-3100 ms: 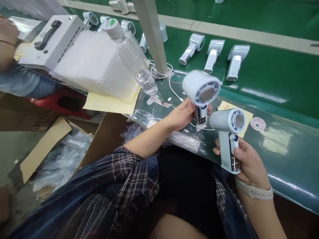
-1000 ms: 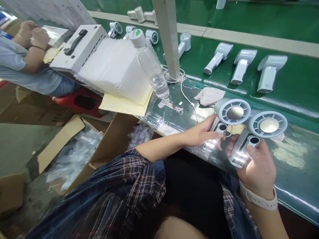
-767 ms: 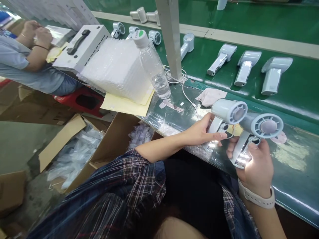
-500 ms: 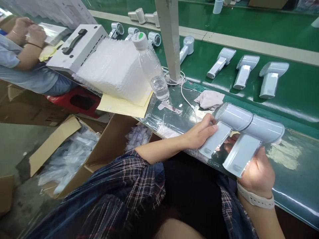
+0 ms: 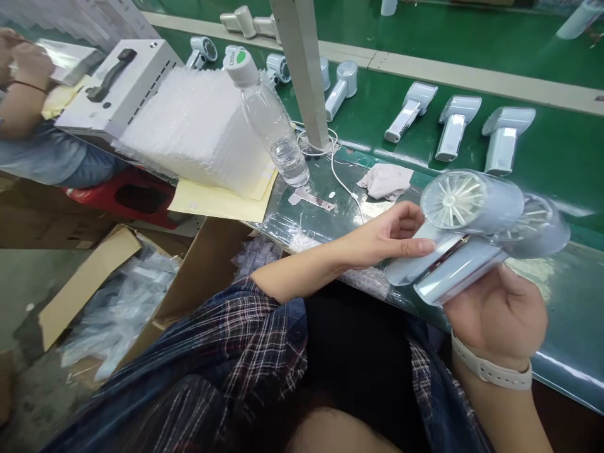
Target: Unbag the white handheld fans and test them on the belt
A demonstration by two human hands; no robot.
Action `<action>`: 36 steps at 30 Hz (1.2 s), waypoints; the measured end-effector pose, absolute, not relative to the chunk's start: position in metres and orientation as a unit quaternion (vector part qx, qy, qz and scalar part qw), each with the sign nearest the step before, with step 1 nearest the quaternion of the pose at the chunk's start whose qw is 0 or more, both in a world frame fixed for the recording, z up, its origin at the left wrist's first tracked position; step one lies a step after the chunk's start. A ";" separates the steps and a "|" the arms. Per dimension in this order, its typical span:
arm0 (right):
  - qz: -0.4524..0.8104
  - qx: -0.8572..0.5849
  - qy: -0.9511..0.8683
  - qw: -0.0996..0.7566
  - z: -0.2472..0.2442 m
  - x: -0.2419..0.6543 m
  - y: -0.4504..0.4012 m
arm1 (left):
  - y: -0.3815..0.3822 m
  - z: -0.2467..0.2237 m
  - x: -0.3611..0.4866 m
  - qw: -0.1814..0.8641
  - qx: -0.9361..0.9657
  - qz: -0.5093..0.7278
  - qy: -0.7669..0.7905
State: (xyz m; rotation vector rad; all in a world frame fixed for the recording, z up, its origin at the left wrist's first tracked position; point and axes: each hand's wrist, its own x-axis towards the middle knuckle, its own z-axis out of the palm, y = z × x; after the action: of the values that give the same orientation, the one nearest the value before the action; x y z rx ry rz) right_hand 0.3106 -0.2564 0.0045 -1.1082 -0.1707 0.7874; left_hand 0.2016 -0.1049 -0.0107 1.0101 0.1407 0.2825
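Two pale blue handheld fans are held side by side over the bench edge, their round slatted grilles turned towards me and their handles slanting down to the left. My left hand (image 5: pixel 394 239) closes on the left fan (image 5: pixel 500 200), its thumb lying along the handle. From below and the right, my right hand (image 5: pixel 503 314) cradles the right fan (image 5: pixel 460 274) by its handle; most of its fingers are hidden behind. The two fans touch or overlap at the heads. A white strap circles my right wrist.
More fans (image 5: pixel 460 126) stand in a row on the green belt (image 5: pixel 368 100). A water bottle (image 5: pixel 278 132), a metal post (image 5: pixel 302 75), a white cable and a cloth (image 5: pixel 387 181) are nearby. Left are stacked clear sleeves (image 5: pixel 193 126), an open carton (image 5: pixel 189 277) and another person's arm (image 5: pixel 23 94).
Both fans have been turned so that their slatted grilles now face me, and their handles tilt further left. My left thumb now lies across the left handle. The view has shifted slightly right.
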 end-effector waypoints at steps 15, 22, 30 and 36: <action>0.399 -0.479 -0.184 0.760 0.032 0.321 -0.256 | -0.102 0.002 0.204 0.893 0.437 0.093 0.059; 0.324 -0.456 -0.130 0.819 0.014 0.321 -0.265 | -0.102 0.002 0.199 0.856 0.504 0.101 0.061; 0.273 -0.499 -0.040 0.822 0.003 0.318 -0.262 | -0.105 -0.012 0.206 0.861 0.493 0.098 0.081; 0.310 -0.505 0.007 0.805 -0.013 0.324 -0.263 | -0.105 -0.013 0.206 0.855 0.501 0.093 0.101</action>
State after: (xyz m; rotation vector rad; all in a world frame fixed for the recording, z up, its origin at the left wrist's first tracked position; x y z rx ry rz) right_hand 0.3245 -0.2634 -0.0129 -1.0817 0.0142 0.6643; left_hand 0.2063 -0.1045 -0.0126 1.0531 0.2117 0.1956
